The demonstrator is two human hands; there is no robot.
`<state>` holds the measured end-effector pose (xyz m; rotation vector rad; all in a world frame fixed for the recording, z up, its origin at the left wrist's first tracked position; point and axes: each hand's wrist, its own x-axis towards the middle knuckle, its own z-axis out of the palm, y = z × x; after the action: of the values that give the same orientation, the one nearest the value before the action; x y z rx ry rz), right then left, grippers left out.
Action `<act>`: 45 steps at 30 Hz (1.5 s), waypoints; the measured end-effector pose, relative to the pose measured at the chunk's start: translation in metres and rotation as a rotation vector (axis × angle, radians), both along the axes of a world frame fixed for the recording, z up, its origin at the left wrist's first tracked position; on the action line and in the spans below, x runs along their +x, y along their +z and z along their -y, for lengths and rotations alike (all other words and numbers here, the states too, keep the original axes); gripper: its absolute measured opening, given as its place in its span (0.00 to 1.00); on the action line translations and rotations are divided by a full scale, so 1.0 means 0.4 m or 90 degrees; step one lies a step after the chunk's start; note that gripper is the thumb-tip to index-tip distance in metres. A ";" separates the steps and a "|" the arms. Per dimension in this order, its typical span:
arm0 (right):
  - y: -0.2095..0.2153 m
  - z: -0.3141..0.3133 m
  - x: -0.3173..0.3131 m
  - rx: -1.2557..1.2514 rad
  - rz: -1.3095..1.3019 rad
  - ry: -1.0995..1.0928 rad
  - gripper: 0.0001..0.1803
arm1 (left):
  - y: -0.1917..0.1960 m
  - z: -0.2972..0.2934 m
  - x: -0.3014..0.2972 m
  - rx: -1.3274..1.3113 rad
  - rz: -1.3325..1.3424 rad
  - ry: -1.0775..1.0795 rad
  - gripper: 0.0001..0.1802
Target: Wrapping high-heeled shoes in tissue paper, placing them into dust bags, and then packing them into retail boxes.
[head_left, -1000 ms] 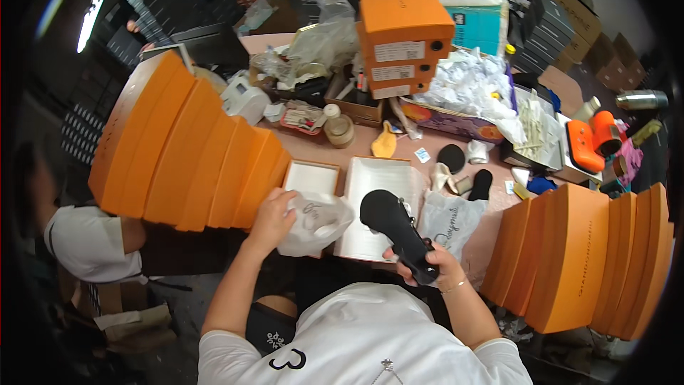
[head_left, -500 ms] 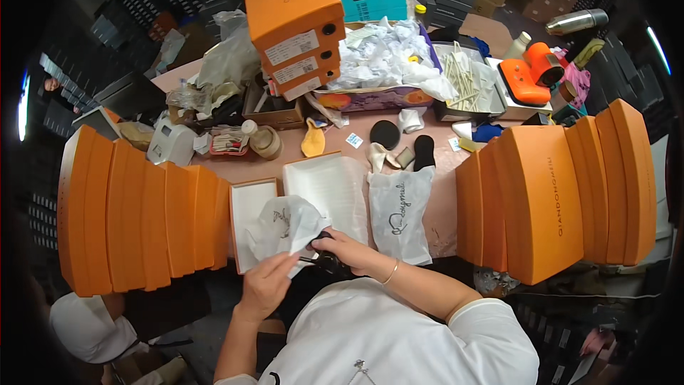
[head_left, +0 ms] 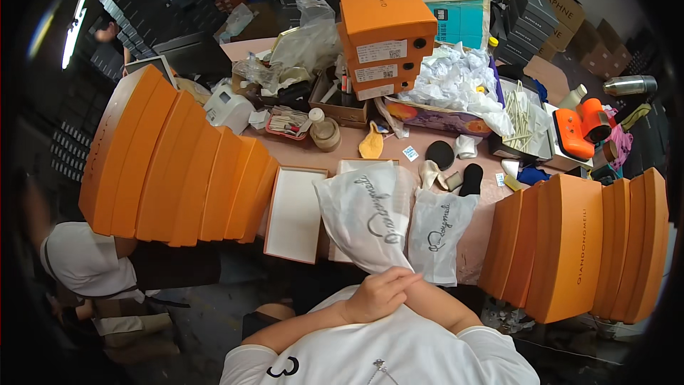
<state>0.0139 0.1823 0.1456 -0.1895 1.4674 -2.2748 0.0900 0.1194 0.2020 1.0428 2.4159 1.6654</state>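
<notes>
A white translucent bag (head_left: 367,217) with dark script hangs in front of me over the boxes. My left hand (head_left: 377,294) pinches it at its lower mouth, fingers lying across my right wrist. My right forearm (head_left: 436,305) runs up into that mouth, and the bag covers my right hand and whatever it may hold. A second white bag (head_left: 443,232) lies flat to the right. Past its far end are a beige item (head_left: 430,174), a black rounded oblong (head_left: 471,180) and a black round pad (head_left: 439,155). Left of my bag lies a shallow white-lined tray (head_left: 296,207).
Orange shoe boxes stand in rows at left (head_left: 157,164) and right (head_left: 552,249). More orange boxes (head_left: 385,11) are stacked at the back, beside a carton of crumpled paper (head_left: 445,120). A capped bottle (head_left: 325,135) and yellow cloth (head_left: 371,142) lie nearer.
The bag has moved right and now hangs spread out. The black thing in my right hand has gone out of sight, with that hand now inside the bag. The view has shifted left.
</notes>
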 end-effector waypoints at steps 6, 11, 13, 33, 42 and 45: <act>0.005 0.010 0.007 0.040 0.041 0.043 0.35 | 0.021 0.096 0.032 0.025 0.030 0.006 0.28; -0.066 0.128 0.135 0.215 -0.127 0.127 0.36 | -0.076 0.303 0.062 0.618 0.645 0.453 0.46; -0.096 0.160 0.161 0.240 -0.150 0.181 0.36 | -0.096 0.310 0.056 0.669 0.712 0.495 0.38; -0.014 -0.135 0.028 -0.006 0.194 -0.322 0.21 | -0.208 0.191 0.004 0.332 0.566 0.323 0.23; -0.428 -0.016 0.011 0.752 -0.180 0.025 0.24 | -0.583 0.293 0.002 0.608 1.056 0.658 0.12; -0.399 -0.094 0.012 0.654 -0.103 0.121 0.21 | -0.523 0.271 0.003 0.683 0.897 0.639 0.06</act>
<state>0.0185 0.2199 -0.0140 -0.1799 2.3620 -1.1541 0.0912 0.0109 -0.0073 -1.3641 0.8924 2.4743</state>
